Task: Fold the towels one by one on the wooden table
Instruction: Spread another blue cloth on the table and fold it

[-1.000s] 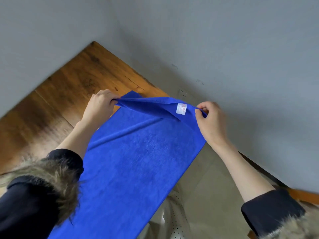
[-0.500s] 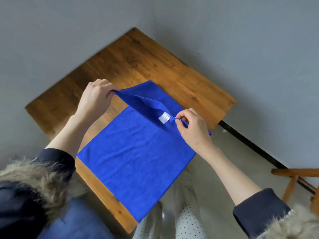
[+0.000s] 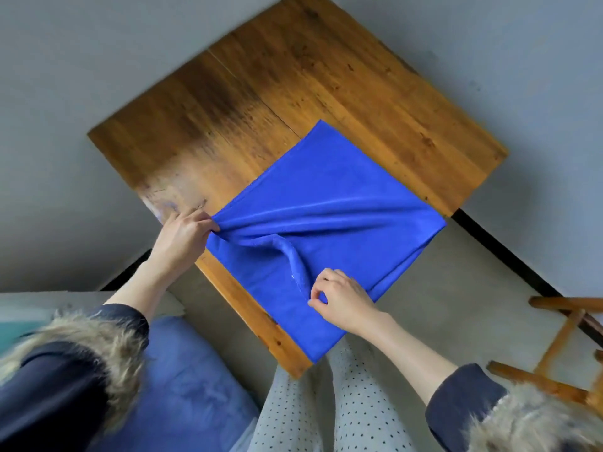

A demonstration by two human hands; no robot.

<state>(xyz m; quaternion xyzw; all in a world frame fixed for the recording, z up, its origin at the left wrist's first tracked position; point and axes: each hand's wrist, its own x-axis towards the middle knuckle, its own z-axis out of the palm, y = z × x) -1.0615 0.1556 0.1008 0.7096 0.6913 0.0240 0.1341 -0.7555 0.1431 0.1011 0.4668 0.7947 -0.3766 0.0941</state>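
A bright blue towel (image 3: 329,203) lies doubled over on the wooden table (image 3: 261,102), its near corner hanging past the table's front edge. My left hand (image 3: 182,238) pinches the towel's left corner at the table's left edge. My right hand (image 3: 339,300) pinches the folded-over edge nearer to me, by a small white label. Between the two hands the top layer is slack and rumpled into ridges. The far half lies flat.
A wooden chair (image 3: 561,347) stands on the floor at the right. A blue cushion or bedding (image 3: 182,386) lies at lower left beside my dotted trousers (image 3: 326,412). Grey walls meet behind the table.
Both hands have carried the towel's far edge toward me and down, folding it over the near half. The camera has tilted down, showing the whole table.
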